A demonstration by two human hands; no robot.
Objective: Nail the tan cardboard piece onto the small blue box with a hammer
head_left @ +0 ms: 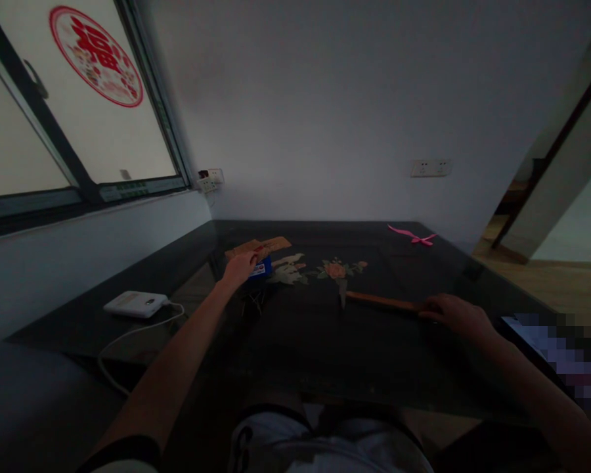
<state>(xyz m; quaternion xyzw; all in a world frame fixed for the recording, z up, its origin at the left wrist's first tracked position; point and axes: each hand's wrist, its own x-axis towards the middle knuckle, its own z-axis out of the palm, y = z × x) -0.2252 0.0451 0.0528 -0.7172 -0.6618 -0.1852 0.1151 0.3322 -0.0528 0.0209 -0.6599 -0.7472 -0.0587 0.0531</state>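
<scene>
On the dark glossy table, a small blue box (261,268) with a white label sits under the fingers of my left hand (242,266). These fingers are bent and closed at its upper edge; their tips are partly hidden. Just behind lies a flat piece of brown cardboard (274,244). My right hand (448,311) is closed around the end of a hammer's wooden handle (381,301). The hammer's metal head (343,293) points left, near the table's middle. Thin wire-like pieces (253,302) lie in front of the blue box, too dim to name.
At the left stands a white power bank (135,303) with a white cable (113,347) running over the edge. A pink ribbon (416,236) lies at the back right. Printed flowers (335,270) decorate the tabletop. A blurred-out screen-like object (561,348) is at the right edge.
</scene>
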